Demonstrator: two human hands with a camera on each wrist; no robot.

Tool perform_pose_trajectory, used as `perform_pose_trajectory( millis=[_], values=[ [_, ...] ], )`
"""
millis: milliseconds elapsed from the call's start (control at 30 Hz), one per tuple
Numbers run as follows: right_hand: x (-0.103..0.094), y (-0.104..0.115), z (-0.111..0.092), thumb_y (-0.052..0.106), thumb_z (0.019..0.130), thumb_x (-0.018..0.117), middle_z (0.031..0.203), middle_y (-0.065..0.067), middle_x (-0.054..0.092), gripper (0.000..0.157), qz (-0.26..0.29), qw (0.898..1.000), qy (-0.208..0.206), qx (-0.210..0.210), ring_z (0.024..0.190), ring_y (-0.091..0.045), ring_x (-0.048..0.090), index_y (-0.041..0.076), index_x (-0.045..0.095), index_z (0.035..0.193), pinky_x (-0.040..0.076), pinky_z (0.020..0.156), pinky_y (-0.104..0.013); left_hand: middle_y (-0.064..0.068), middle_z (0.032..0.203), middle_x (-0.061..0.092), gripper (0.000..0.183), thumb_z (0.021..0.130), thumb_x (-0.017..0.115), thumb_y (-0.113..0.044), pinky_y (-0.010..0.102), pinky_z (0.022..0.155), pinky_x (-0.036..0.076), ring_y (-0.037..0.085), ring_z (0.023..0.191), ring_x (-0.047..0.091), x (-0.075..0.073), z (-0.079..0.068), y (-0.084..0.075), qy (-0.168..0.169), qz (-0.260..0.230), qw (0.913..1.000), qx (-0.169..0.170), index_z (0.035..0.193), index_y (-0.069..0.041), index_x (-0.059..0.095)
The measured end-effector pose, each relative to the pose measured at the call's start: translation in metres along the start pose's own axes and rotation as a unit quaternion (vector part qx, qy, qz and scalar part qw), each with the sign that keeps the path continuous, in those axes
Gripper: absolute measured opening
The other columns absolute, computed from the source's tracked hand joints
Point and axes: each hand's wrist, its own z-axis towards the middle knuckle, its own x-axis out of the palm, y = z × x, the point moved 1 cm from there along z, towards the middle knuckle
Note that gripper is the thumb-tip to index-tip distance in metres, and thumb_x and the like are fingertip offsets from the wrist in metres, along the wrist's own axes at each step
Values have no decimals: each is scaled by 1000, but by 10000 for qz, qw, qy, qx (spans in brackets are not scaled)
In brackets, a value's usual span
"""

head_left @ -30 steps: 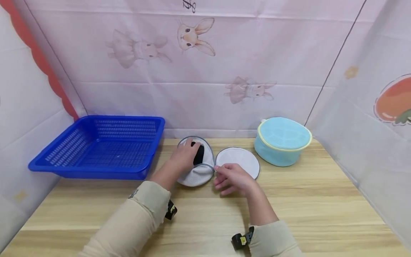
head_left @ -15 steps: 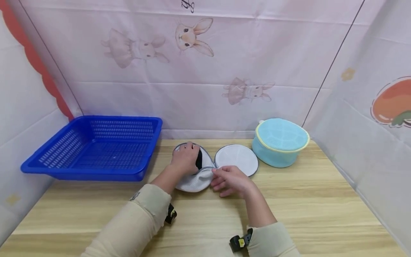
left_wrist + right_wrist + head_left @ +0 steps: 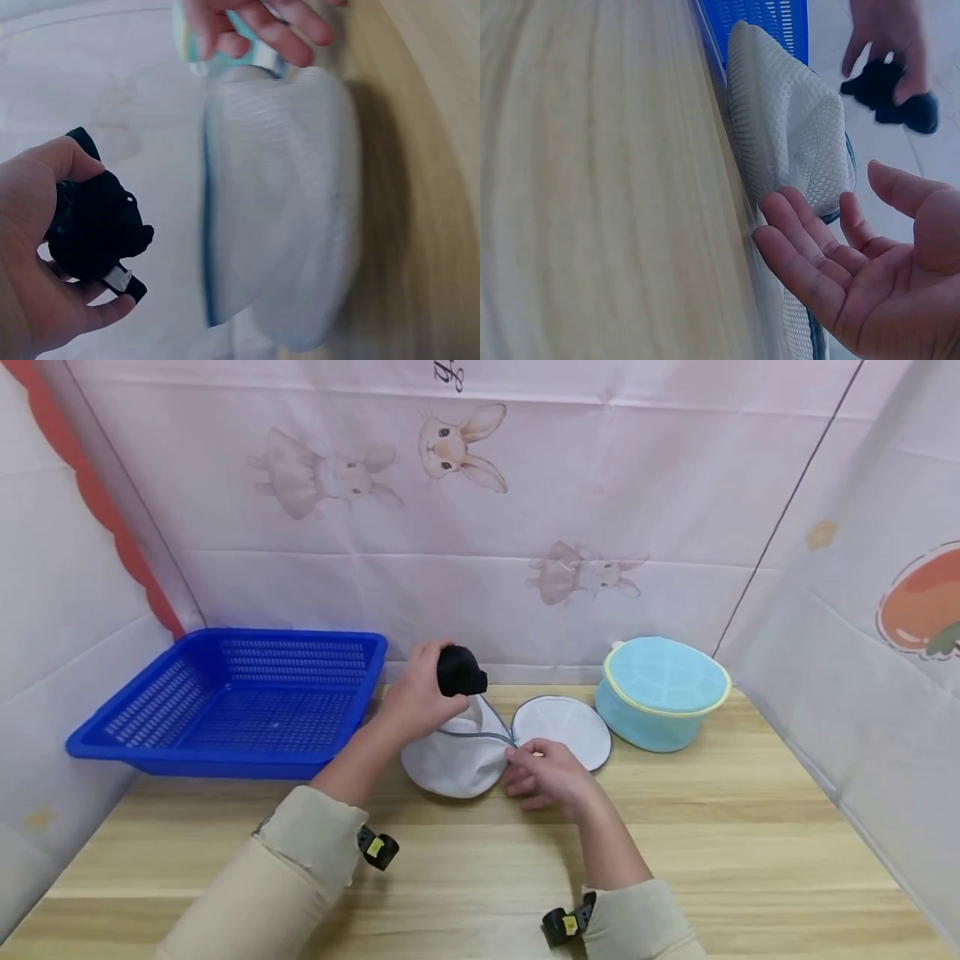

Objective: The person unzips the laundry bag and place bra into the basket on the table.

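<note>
Black bundled fabric (image 3: 97, 225) with a small white label is gripped between the thumb and fingers of my left hand (image 3: 417, 695). That hand is raised just above the white mesh laundry bag (image 3: 457, 768), whose round mouth is unzipped. The bag's round lid (image 3: 562, 731) is folded back flat to the right, joined at the side. My right hand (image 3: 549, 774) is at the joint between bag and lid. In the right wrist view its fingers (image 3: 802, 262) are fairly straight by the mesh, with the thumb apart. How much of the bag is filled cannot be seen.
A blue plastic basket (image 3: 330, 758) with slotted walls stands at the left of the wooden table (image 3: 465, 885). At the back right sits a light-blue mesh bag (image 3: 652, 727) with yellow trim. A printed cloth wall (image 3: 480, 518) closes off the back.
My left hand has come up out of the white bag's mouth with the black fabric in its grip. The bag's front rim stands higher now. My right hand has stayed at the joint.
</note>
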Motion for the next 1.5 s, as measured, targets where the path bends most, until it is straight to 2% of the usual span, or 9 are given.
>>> perform_pose_trajectory(
  millis=[100,267,433,667,800,900,1200,1333,1500],
  values=[
    [0,-1,0,32,99,59,109,-25,69,38,98,9999,-62,-48,92,-33,71,-2,52,115,60,75,-47,17,140,43,78,77,75,-20,53,98,47,34,119,50,-21,-8,-1,-201,55,9994,290,146,-16,40],
    [-1,-1,2,31,97,61,107,-24,70,33,228,9995,-189,-55,87,-30,72,4,52,113,60,72,-43,19,140,42,74,79,75,-19,60,95,46,39,122,47,-57,-25,13,-449,465,9972,380,146,-22,43],
    [0,1,3,27,97,61,106,-23,70,32,391,9981,-370,-294,86,-29,73,7,49,119,59,72,-39,23,145,35,76,83,71,-19,65,92,43,44,123,43,-90,-44,44,-331,859,9957,-117,151,-20,36],
    [0,1,2,24,98,59,106,-22,70,34,434,9977,-329,-411,90,-32,72,8,50,128,59,75,-40,30,138,36,70,90,66,-29,65,88,46,48,117,46,-114,-58,92,765,1391,9805,-1158,149,-10,33],
    [0,0,2,24,98,59,106,-21,70,33,402,9978,-302,-441,91,-32,72,8,52,127,59,77,-41,35,134,43,61,94,62,-30,64,91,45,49,117,48,-112,-61,118,1656,1386,9671,-1344,143,-1,40],
    [1,-1,3,25,98,60,107,-23,70,33,380,9978,-266,-463,90,-31,72,8,53,126,59,77,-40,35,137,46,55,97,58,-30,64,94,44,49,122,47,-112,-64,129,2077,1326,9599,-1335,140,2,45],
    [2,-1,5,25,98,59,105,-21,71,37,243,9986,-250,-404,89,-29,73,8,55,131,60,76,-39,34,143,43,55,100,55,-35,66,98,40,53,130,41,-110,-63,124,2232,1466,9553,-1269,140,1,48],
    [2,-1,5,25,98,59,106,-21,71,37,214,9987,-282,-374,90,-30,73,7,56,131,60,77,-40,31,143,46,52,100,55,-34,67,100,39,51,131,42,-105,-63,110,1929,1561,9614,-1190,139,0,50],
    [2,0,4,26,98,60,109,-22,70,38,190,9985,-320,-391,92,-31,72,7,56,131,59,78,-40,23,141,51,44,100,57,-32,65,102,39,44,132,45,-94,-61,77,1265,1654,9742,-865,135,-5,56]
  ],
)
